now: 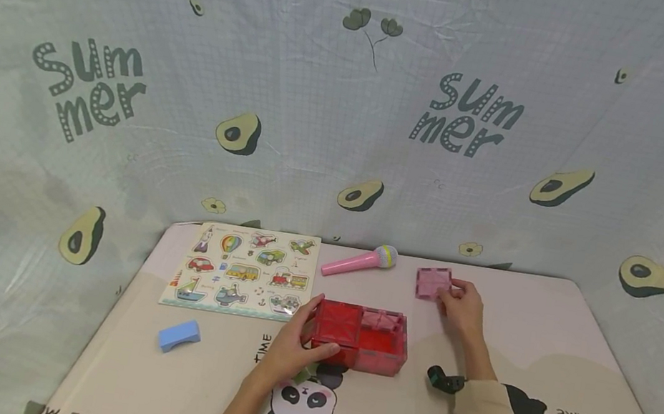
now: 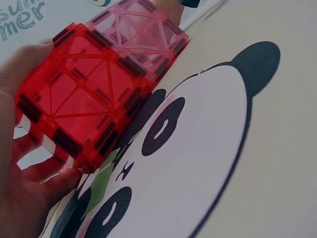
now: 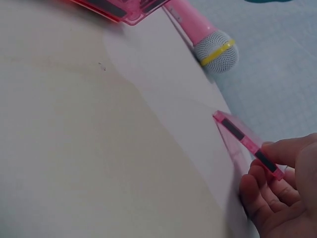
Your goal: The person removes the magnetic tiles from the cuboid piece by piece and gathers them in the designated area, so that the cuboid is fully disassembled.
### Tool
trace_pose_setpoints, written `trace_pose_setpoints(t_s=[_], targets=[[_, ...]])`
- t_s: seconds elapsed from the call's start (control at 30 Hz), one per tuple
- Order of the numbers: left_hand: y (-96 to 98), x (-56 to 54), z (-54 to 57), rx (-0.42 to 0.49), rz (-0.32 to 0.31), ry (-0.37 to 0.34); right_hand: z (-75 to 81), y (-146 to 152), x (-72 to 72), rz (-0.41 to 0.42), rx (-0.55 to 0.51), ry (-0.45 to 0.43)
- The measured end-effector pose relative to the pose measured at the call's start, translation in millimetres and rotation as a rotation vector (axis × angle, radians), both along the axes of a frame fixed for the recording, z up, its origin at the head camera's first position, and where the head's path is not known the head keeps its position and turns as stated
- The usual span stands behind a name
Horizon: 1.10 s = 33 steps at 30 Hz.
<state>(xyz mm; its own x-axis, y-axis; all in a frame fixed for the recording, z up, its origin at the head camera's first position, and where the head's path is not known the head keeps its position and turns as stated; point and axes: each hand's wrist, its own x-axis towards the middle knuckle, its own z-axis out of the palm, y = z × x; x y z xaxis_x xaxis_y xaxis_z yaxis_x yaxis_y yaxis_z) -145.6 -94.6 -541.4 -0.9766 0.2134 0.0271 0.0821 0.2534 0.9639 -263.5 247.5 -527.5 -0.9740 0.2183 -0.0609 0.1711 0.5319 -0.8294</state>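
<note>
A box built of see-through magnetic tiles [image 1: 338, 324] stands in the middle of the table, red on the left half and pink on the right. The right half is uncovered at the top, and its red floor shows. My left hand [image 1: 291, 349] grips the box's left end, thumb at the near side and fingers round the far side. Further back on the right, my right hand [image 1: 464, 308] pinches a square pink magnetic tile [image 1: 432, 283] by its right edge. Seen edge-on in the right wrist view, this pink tile [image 3: 242, 141] sits between thumb and fingers.
Behind the box lies a pink toy microphone [image 1: 356, 263] with a grey head. A vehicle picture board [image 1: 243, 271] is at the back left, with a blue arched block [image 1: 179, 335] in front of it. A patterned curtain [image 1: 312, 88] hangs along the table's back edge.
</note>
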Motion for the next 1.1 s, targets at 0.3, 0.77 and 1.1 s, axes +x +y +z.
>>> trace_pose_setpoints(t_s=[0.3,0.77,1.1], targets=[[-0.7,-0.2,1.2,-0.017,0.006,0.006,-2.3,-2.2,-1.9,-0.044,0.073,0.011],[0.3,0.3,2.1,-0.018,0.0,0.011,0.6,-2.4,-3.8,-0.025,0.186,-0.031],[0.1,2.2,3.8,-0.006,-0.002,0.014,2.0,-5.3,-2.5,-0.085,0.149,-0.035]])
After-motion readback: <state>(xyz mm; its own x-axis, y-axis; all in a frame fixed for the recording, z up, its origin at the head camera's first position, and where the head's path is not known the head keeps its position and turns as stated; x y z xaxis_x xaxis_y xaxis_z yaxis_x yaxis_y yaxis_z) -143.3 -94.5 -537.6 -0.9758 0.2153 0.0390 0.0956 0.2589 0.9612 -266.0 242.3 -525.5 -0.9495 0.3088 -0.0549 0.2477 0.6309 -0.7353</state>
